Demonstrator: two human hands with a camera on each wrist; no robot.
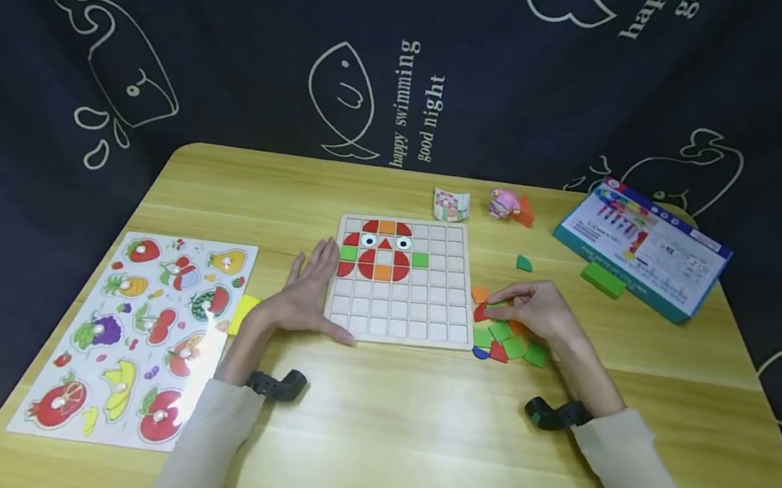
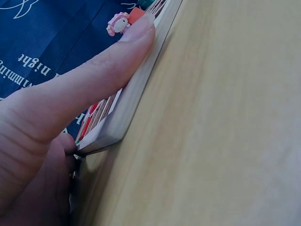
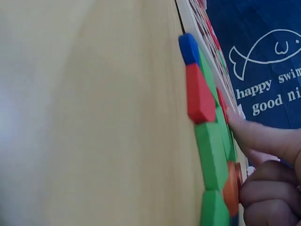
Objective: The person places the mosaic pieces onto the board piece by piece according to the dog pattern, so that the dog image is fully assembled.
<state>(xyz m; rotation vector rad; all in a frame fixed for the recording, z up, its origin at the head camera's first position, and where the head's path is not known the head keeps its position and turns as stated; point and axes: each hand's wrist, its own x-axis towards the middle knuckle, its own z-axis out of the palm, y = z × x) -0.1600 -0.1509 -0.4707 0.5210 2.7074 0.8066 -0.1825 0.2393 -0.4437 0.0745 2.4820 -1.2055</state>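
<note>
The left hand's point(image 1: 299, 298) fingers spread along the left and near edges of the pale wooden gridded board point(image 1: 426, 314); an uneven push could jolt its seated red-and-orange pieces point(image 1: 381, 274). Beside it on the light wooden table point(image 1: 406, 449), the right hand's point(image 1: 537, 306) fingertips sit close together at flat coloured pieces point(image 1: 514, 348) (pinching one? cannot tell); crowding could drag neighbours along.
</note>
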